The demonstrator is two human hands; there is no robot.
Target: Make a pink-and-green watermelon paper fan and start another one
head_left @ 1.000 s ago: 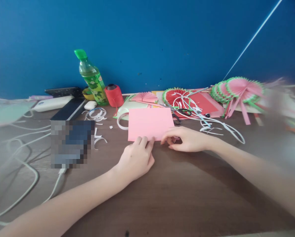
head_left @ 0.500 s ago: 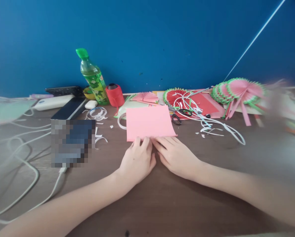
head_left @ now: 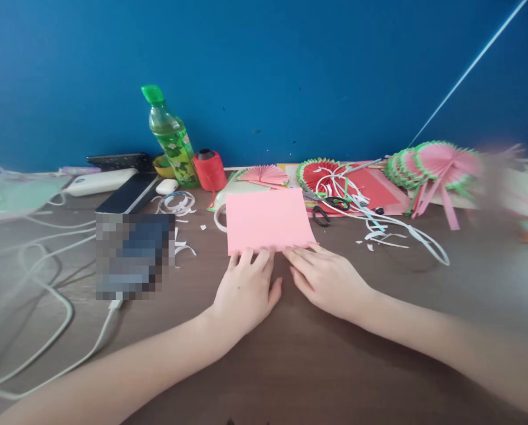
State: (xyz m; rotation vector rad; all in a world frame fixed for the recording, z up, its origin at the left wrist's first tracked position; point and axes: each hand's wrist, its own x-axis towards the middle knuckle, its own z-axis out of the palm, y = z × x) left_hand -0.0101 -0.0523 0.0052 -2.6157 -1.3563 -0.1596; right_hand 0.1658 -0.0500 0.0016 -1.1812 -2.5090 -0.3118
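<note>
A pink sheet of paper lies on the brown table in front of me, its near edge folded in a narrow strip. My left hand rests its fingertips on the left half of that edge, fingers stretched forward and thumb apart. On the right half, the fingers of my right hand lie flat along the fold. Neither hand grips the paper. Behind its left side a white roll of tape is partly covered, and black-handled scissors lie just beyond its right side.
Along the blue wall stand a green bottle and a red thread spool. Pleated paper fans and red paper lie at the back right. White cables spread leftward, around a blurred-out device. Paper scraps are scattered about.
My right hand has slid to the right along the paper's near edge, away from the left hand. The left hand stays at the edge, its fingers slightly more spread.
</note>
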